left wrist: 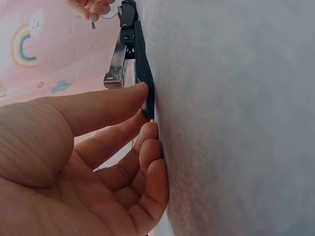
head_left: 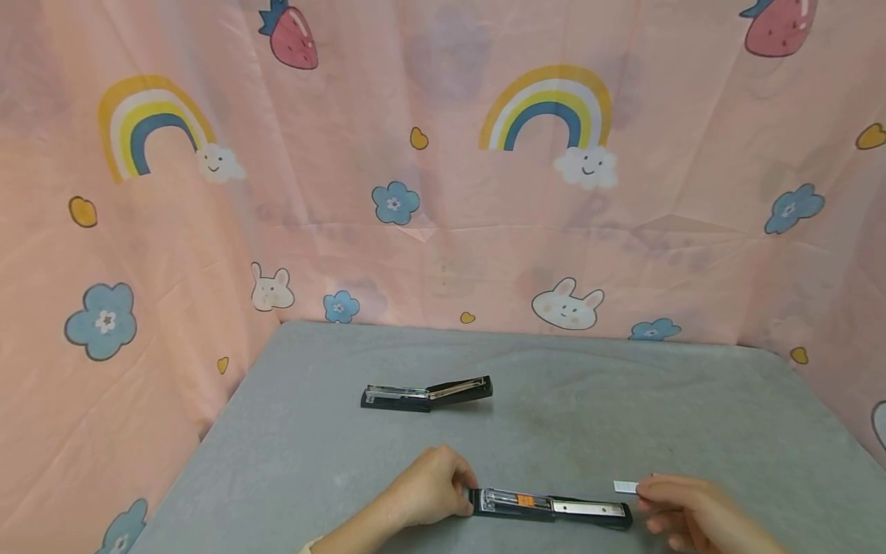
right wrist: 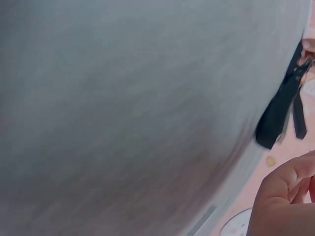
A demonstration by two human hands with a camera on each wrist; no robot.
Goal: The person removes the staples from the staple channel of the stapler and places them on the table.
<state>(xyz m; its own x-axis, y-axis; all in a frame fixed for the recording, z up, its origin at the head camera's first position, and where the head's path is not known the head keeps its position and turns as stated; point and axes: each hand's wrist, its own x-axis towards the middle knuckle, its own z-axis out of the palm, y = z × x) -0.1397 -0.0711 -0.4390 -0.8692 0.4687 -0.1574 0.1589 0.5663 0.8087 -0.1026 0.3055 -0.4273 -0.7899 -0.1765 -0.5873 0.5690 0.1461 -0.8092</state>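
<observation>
An opened black stapler (head_left: 588, 511) lies flat near the front of the table, its metal magazine and an orange label showing. My left hand (head_left: 434, 486) pinches the left end of its base between thumb and fingers. In the left wrist view the thumb presses on the dark base (left wrist: 143, 59) of the stapler while the other fingers curl beside it on the cloth. Just past the stapler's right end, my right hand (head_left: 695, 512) pinches a short silvery strip of staples (head_left: 626, 487) above the table. The right wrist view catches only part of that hand (right wrist: 280, 201), without the strip.
Further back on the table a second black stapler (head_left: 398, 402) lies folded open. Grey cloth (head_left: 291, 431) covers the table. A pink printed curtain (head_left: 450, 261) hangs along the back and both sides.
</observation>
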